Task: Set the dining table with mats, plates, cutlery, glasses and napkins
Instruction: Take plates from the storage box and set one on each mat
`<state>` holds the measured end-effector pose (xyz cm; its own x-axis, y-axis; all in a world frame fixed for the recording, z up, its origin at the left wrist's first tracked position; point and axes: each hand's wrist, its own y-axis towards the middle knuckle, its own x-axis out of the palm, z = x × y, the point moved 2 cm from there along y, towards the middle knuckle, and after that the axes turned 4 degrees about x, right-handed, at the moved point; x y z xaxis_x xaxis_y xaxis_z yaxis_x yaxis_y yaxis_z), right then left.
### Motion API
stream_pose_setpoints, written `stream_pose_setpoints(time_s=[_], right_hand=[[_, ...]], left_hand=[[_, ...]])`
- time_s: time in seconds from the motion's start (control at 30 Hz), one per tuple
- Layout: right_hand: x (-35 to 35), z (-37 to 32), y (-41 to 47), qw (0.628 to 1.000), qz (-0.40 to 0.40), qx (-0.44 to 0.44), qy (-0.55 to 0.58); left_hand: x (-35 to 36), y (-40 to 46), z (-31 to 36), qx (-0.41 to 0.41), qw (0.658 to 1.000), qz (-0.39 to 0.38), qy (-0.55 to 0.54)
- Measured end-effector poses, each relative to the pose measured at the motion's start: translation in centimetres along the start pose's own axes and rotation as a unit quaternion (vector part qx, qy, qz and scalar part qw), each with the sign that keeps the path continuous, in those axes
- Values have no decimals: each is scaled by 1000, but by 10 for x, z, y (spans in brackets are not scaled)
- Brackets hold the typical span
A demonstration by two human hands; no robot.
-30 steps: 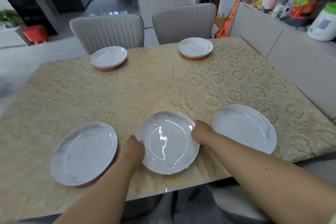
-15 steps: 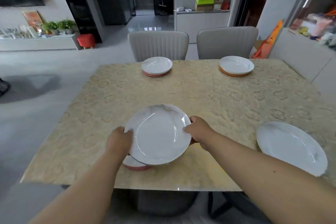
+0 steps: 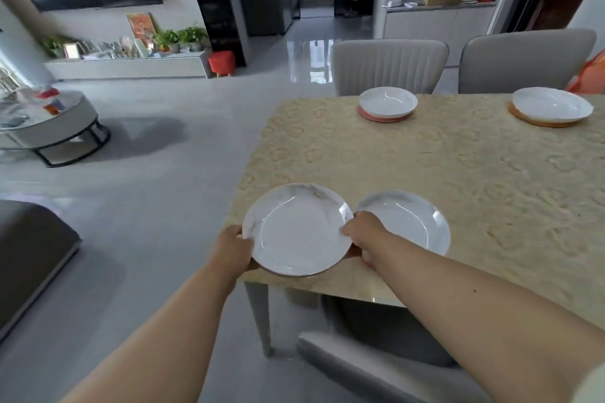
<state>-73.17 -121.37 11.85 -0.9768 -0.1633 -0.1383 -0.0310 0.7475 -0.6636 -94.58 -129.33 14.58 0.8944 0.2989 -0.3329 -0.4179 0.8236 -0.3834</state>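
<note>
Four plates show: one [image 3: 299, 229] at 6 o'clock, one [image 3: 409, 222] just beside it toward 5, and two on mats far across the surface [image 3: 425, 173], one [image 3: 388, 102] at 12 o'clock and one [image 3: 551, 105] at 2. Two mats can be counted, a pink one [image 3: 370, 117] and an orange one [image 3: 523, 119]. Two hands, left [image 3: 230, 249] and right [image 3: 365, 232], three chairs, two [image 3: 388, 65] [image 3: 523, 59] at 12 to 1 o'clock and one [image 3: 360, 370] at 6, and one red stool [image 3: 222, 60] at 10.
</note>
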Motion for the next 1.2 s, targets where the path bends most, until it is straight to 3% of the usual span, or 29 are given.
stream_pose_setpoints(time_s=[0.27,0.43,0.63,0.77,0.9,0.97,1.03,1.1,1.2], right_hand=[[51,-10,29,996,59,21,-66],[56,-29,58,964,102,44,-243],[68,-46,96,887,91,85,-444],[70,-58,107,902,64,109,-413],[73,-69,105,863,3,237,-446],[77,-92,101,830,49,201,-519],[81,-122,100,813,150,116,-551],[99,-151,101,827,203,54,-521],[142,-191,111,871,201,-17,-447]], left_hand=[[-34,55,-16,-32,999,-11,-16],[-38,102,-16,-38,998,-40,27],[-32,157,-8,-43,988,-102,110],[-34,178,-10,-91,969,-163,163],[-38,193,-6,-115,931,-256,233],[-42,201,3,-102,896,-301,310],[-49,217,14,-80,882,-309,348],[-62,239,30,-55,892,-301,334],[-96,273,61,4,906,-282,316]])
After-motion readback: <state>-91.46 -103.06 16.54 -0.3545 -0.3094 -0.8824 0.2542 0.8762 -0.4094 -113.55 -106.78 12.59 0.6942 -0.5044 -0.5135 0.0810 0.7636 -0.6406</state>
